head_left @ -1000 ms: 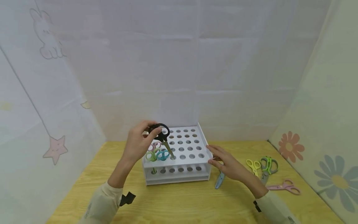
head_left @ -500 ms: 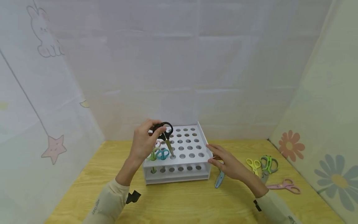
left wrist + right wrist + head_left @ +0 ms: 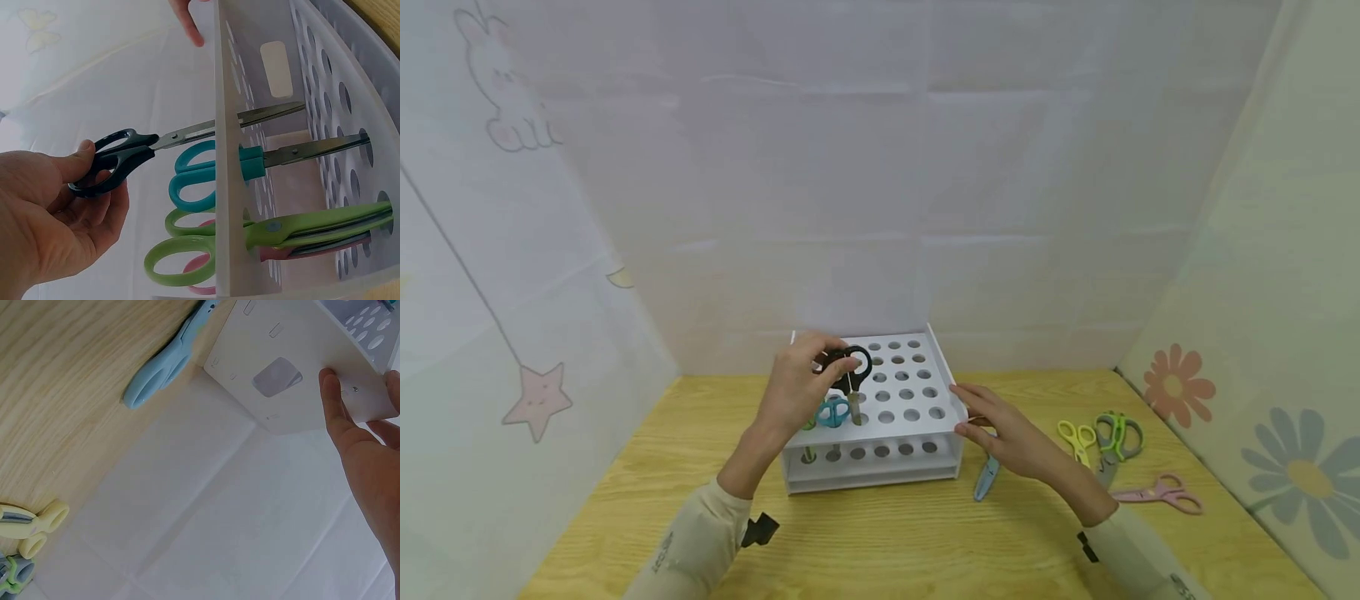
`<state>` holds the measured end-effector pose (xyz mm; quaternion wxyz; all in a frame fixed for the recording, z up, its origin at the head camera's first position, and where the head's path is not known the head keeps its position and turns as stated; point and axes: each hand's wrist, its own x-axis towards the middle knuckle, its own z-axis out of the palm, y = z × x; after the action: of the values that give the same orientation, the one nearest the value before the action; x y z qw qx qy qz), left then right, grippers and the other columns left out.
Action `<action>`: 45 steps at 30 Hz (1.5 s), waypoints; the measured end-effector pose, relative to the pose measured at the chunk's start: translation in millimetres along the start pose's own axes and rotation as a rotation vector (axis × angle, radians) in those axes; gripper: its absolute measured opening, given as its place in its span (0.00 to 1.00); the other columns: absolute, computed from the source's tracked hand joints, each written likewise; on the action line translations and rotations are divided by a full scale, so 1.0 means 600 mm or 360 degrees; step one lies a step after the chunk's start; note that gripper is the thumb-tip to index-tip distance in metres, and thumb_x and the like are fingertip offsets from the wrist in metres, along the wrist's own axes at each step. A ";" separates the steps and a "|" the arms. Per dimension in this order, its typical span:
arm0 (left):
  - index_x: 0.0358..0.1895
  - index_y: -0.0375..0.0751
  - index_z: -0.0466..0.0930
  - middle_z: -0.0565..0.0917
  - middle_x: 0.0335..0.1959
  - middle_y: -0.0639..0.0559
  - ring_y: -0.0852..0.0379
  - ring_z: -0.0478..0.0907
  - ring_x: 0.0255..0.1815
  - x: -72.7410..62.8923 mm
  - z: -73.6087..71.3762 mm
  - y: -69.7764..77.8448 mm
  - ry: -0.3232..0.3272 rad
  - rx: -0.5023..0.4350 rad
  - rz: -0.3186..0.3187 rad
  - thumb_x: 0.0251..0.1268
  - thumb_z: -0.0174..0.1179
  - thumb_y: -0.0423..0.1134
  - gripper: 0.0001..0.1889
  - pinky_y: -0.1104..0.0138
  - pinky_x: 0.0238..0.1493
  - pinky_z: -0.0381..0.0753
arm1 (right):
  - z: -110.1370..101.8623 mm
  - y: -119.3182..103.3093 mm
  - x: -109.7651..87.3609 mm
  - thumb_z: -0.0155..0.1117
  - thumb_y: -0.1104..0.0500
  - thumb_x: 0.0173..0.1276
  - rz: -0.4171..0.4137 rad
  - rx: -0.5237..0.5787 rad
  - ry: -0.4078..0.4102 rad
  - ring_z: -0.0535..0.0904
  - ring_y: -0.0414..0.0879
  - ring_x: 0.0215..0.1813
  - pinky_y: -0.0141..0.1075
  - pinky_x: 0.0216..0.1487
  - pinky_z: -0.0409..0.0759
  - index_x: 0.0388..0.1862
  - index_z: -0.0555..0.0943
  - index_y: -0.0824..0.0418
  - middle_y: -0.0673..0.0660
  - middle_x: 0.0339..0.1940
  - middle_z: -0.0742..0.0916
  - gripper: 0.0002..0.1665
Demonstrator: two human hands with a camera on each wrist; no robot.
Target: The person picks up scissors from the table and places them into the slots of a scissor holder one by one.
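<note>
My left hand (image 3: 797, 383) pinches the black handle of a pair of scissors (image 3: 177, 136) between thumb and fingers. The blades point down through a front-row hole in the upper shelf of a white two-tier rack (image 3: 895, 432); in the left wrist view their tip is inside, close to the lower shelf. Beside it in the rack stand teal scissors (image 3: 253, 164), green scissors (image 3: 262, 234) and pink scissors (image 3: 281, 252), blades down. With my right hand (image 3: 1011, 433) I hold the rack's right side panel (image 3: 244, 381), one digit against its outer face, others at the top edge.
Light blue scissors (image 3: 987, 480) lie on the wooden table (image 3: 880, 542) right of the rack. Farther right lie yellow scissors (image 3: 1081, 443), green-and-grey scissors (image 3: 1122, 433) and pink scissors (image 3: 1161, 493). A pale cloth wall (image 3: 880, 250) rises close behind the rack.
My left hand has moved right and then down, turning the black scissors more upright and lowering their blades into the hole. The right hand keeps its place on the rack.
</note>
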<state>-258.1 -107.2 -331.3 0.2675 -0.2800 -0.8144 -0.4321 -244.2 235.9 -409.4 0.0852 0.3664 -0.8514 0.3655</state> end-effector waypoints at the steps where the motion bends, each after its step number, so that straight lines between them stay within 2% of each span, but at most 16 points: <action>1: 0.46 0.40 0.86 0.84 0.42 0.53 0.59 0.82 0.38 -0.001 0.000 -0.001 -0.0017 0.0025 -0.0009 0.64 0.71 0.41 0.11 0.68 0.36 0.83 | 0.000 0.000 0.000 0.60 0.64 0.76 0.0004 -0.0011 -0.0001 0.79 0.55 0.60 0.47 0.55 0.81 0.79 0.60 0.71 0.67 0.75 0.67 0.37; 9: 0.45 0.41 0.86 0.84 0.40 0.55 0.61 0.82 0.36 -0.001 -0.001 -0.005 -0.0181 0.0107 -0.0103 0.64 0.71 0.42 0.11 0.67 0.33 0.82 | 0.000 -0.001 0.001 0.61 0.63 0.76 0.0019 -0.0015 -0.0001 0.80 0.54 0.59 0.44 0.55 0.81 0.79 0.60 0.70 0.66 0.75 0.67 0.37; 17: 0.45 0.42 0.88 0.84 0.36 0.59 0.63 0.79 0.33 -0.003 0.006 -0.006 -0.0291 0.0191 -0.0074 0.63 0.73 0.42 0.11 0.66 0.32 0.79 | 0.000 -0.004 0.000 0.61 0.64 0.76 0.0035 -0.0003 -0.0001 0.78 0.55 0.61 0.42 0.56 0.80 0.79 0.60 0.70 0.66 0.76 0.67 0.37; 21: 0.43 0.43 0.88 0.84 0.35 0.60 0.63 0.77 0.31 -0.004 0.011 -0.007 -0.0316 0.0225 -0.0061 0.63 0.73 0.42 0.10 0.66 0.31 0.78 | 0.001 -0.003 0.001 0.60 0.64 0.76 0.0032 -0.0001 -0.0003 0.78 0.55 0.62 0.42 0.57 0.80 0.79 0.60 0.70 0.66 0.76 0.67 0.37; 29: 0.44 0.42 0.88 0.84 0.36 0.60 0.62 0.78 0.31 -0.008 0.016 -0.006 -0.0398 0.0219 -0.0131 0.63 0.73 0.41 0.10 0.66 0.31 0.79 | 0.000 -0.002 0.000 0.61 0.63 0.76 0.0031 -0.0015 -0.0006 0.78 0.55 0.63 0.43 0.57 0.80 0.79 0.60 0.70 0.66 0.76 0.67 0.37; 36: 0.41 0.44 0.88 0.80 0.32 0.62 0.61 0.73 0.28 -0.011 0.020 -0.003 -0.0401 0.0386 -0.0097 0.63 0.73 0.41 0.08 0.65 0.29 0.76 | -0.001 -0.007 0.002 0.61 0.64 0.76 0.0013 -0.0036 0.0002 0.79 0.54 0.59 0.42 0.56 0.80 0.78 0.61 0.71 0.67 0.75 0.68 0.37; 45: 0.43 0.45 0.89 0.84 0.37 0.58 0.63 0.76 0.31 -0.011 0.026 -0.005 -0.0421 0.0528 -0.0066 0.63 0.73 0.42 0.09 0.66 0.32 0.77 | -0.002 -0.006 0.001 0.62 0.64 0.76 0.0009 -0.0050 0.0007 0.80 0.53 0.58 0.43 0.55 0.81 0.78 0.61 0.71 0.66 0.75 0.68 0.37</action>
<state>-258.5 -96.9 -345.3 0.1917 -0.2696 -0.9081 -0.2569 -242.2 235.0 -406.3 0.0917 0.3618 -0.8578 0.3533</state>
